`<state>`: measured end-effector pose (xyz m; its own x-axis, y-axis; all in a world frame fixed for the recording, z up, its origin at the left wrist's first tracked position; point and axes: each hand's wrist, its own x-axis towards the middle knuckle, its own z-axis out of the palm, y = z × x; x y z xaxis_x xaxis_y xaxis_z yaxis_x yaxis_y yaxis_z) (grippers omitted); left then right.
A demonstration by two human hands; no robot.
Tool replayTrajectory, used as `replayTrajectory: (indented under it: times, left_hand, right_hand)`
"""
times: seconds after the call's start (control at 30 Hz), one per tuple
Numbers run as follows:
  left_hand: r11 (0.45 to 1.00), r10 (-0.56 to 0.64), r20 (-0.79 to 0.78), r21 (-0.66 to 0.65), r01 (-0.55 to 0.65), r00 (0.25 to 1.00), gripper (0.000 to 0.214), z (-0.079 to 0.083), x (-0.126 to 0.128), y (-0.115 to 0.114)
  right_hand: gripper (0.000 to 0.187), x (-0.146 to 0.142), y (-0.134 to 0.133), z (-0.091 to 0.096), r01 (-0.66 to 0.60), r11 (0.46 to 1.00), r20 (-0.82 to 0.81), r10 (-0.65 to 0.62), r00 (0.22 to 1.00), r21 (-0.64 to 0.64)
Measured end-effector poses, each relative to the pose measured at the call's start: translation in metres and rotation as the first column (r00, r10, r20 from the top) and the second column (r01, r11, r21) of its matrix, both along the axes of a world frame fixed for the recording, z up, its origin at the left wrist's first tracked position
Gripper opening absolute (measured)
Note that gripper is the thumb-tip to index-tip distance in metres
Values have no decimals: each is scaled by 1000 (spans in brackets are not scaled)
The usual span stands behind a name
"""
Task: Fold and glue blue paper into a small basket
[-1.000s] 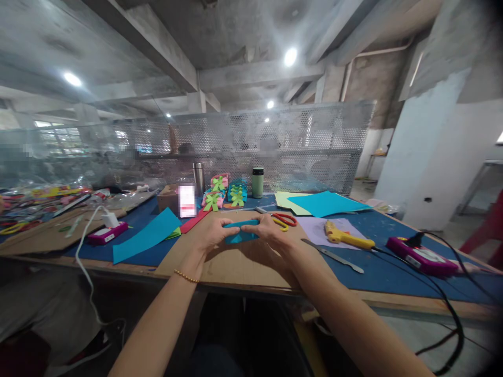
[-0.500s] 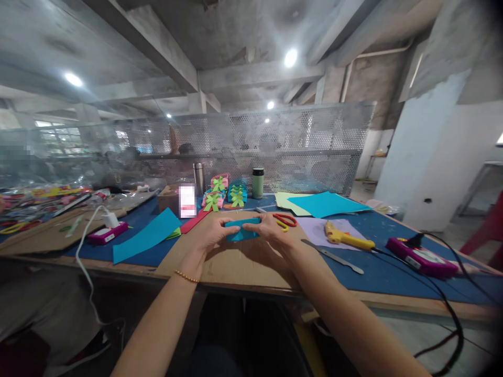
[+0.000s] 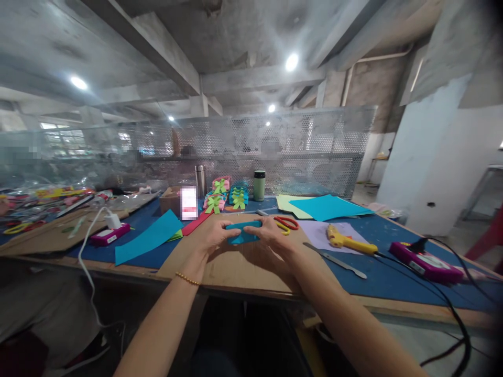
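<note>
A small folded blue piece (image 3: 243,235), apparently of craft foam or felt, is held level above the cardboard sheet (image 3: 236,269). My left hand (image 3: 217,236) grips its left end, thumb along the near side. At the right end, my right hand (image 3: 271,232) pinches it the same way; the fingers behind are partly hidden. Scissors with red and yellow handles (image 3: 287,224) lie just past my right hand. A flat blue sheet (image 3: 151,238) and a red strip (image 3: 198,223) rest to the left of my left hand.
A yellow glue gun (image 3: 349,242) lies on a lilac sheet, with a craft knife (image 3: 341,264) nearer me. Purple power strips (image 3: 424,262) trail cables at right and left. Behind stand a green tumbler (image 3: 259,186), a steel flask (image 3: 200,180) and several bow-trimmed pieces (image 3: 239,198).
Both hands keep hold of the blue piece, which has tipped slightly so that its folded opening shows more. The whole view has shifted a little; the table things lie as before.
</note>
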<state>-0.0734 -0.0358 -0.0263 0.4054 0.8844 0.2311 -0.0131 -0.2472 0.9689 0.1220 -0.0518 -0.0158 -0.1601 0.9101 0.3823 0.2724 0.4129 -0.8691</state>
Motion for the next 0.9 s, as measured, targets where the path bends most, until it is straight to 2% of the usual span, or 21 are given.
replayTrajectory:
  times: [0.27,0.5,0.73,0.9]
  left_hand:
    - [997,69,70,38,-72,995,37,-4,-5,15]
    - [995,90,44,41,-92,995,36,-1,-7,11]
    - [995,58,26,75,-60,998,33,-1,-7,9]
    - [1000,-4,-36,22,4,999,35,-3,-4,6]
  right_hand:
    - [28,2,2,1,46,999,-16,-47,999,-25]
    - [24,1,5,-5,24,999,-29,-25,999,-26]
    - [23,4,6,-9,-36,999,-38,35,999,-18]
    - [21,-2,-1,-3,-91,996,-35,90,995,-24]
